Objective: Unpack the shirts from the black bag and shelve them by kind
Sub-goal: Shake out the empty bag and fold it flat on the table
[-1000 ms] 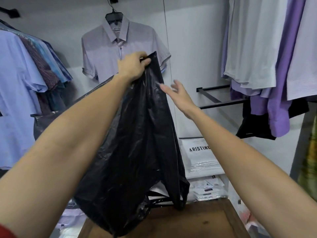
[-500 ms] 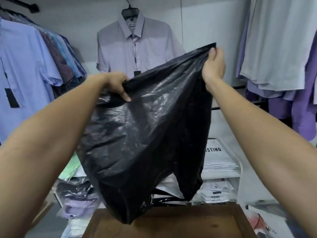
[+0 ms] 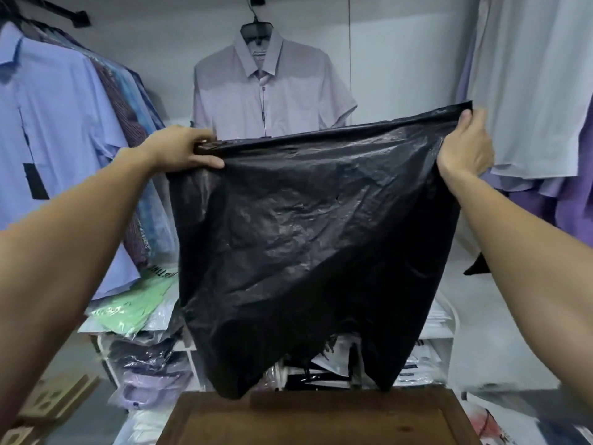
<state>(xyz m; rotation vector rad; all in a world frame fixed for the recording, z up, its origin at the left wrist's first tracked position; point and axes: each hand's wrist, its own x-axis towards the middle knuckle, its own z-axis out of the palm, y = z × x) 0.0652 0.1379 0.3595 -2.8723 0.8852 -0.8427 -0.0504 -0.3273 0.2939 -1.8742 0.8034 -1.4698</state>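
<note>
Hanging shirts (image 3: 272, 91) line the wall beyond the fingers. The left hand (image 3: 183, 149) and right hand (image 3: 467, 146) each pinch an upper corner of the black bag (image 3: 314, 245), stretched taut between them above the wooden table (image 3: 321, 422). It appears empty; keep both corners level while folding.

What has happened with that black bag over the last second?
The right hand, free a second ago, has taken hold of the black bag at its top edge and drawn it out to the right. The bag, then hanging bunched from the left hand, now spreads flat between both. The left hand kept its grip; the bag still hangs above the wooden table.
</note>
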